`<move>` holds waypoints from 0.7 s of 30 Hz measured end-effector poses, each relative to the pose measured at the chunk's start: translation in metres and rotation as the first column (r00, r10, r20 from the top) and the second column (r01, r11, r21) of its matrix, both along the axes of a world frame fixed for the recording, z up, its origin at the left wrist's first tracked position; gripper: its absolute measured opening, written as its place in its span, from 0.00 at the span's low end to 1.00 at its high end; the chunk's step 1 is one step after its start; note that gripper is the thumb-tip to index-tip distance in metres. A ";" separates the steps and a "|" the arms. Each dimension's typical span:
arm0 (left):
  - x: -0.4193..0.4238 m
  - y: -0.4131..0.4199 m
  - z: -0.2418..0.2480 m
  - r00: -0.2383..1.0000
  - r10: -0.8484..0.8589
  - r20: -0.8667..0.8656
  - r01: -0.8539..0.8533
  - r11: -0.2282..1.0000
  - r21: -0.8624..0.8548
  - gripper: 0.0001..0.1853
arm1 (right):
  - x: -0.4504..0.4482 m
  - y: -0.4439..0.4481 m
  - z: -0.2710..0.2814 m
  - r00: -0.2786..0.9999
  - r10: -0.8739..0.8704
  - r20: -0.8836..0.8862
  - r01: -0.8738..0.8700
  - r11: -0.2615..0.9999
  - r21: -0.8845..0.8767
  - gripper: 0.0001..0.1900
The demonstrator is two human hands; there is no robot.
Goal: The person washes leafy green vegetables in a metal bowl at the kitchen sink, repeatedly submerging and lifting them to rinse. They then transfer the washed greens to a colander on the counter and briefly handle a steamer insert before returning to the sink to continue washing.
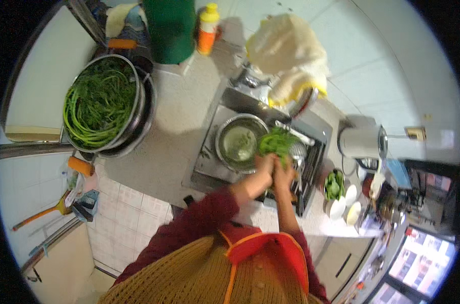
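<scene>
A bunch of feathery leafy greens [278, 143] is gripped between my two hands. My left hand [266, 166] is closed on it from the left, close to the rim of a round metal basin [219, 152]. Pressed alongside, my right hand [284, 175] holds the same bunch; both hands are slightly blurred. Water [239, 141] with a few bits of green lies in the basin, which sits on the left part of a stainless-steel sink [211, 167]. Just right of the greens is a metal slotted skimmer [299, 150], and behind it a white handle [294, 133].
At left, a large metal pot [133, 129] is heaped with long-stemmed greens [100, 102]. A green bucket [171, 30] and a yellow-orange bottle [208, 30] stand behind. Cream cloth [290, 45] hangs over the faucet. An electric kettle [361, 141] and white bowls [335, 208] are at right.
</scene>
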State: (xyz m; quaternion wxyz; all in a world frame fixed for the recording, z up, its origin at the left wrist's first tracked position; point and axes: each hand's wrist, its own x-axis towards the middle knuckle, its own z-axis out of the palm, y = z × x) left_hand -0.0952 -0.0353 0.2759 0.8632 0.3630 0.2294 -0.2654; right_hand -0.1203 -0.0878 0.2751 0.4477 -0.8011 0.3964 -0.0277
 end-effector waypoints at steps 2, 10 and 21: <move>0.000 0.012 -0.025 0.986 -0.060 -0.157 0.063 0.998 0.017 0.28 | -0.010 0.007 -0.022 0.985 0.084 0.152 -0.059 0.985 -0.165 0.15; -0.008 -0.003 -0.087 0.880 -0.018 -0.475 -0.016 0.998 -0.068 0.16 | -0.022 -0.010 -0.042 0.955 0.295 0.027 -0.295 0.955 -0.021 0.19; 0.037 0.147 0.082 0.949 -0.115 0.293 0.096 0.992 0.081 0.50 | 0.027 0.079 0.091 0.793 0.257 0.552 -0.382 0.916 0.122 0.20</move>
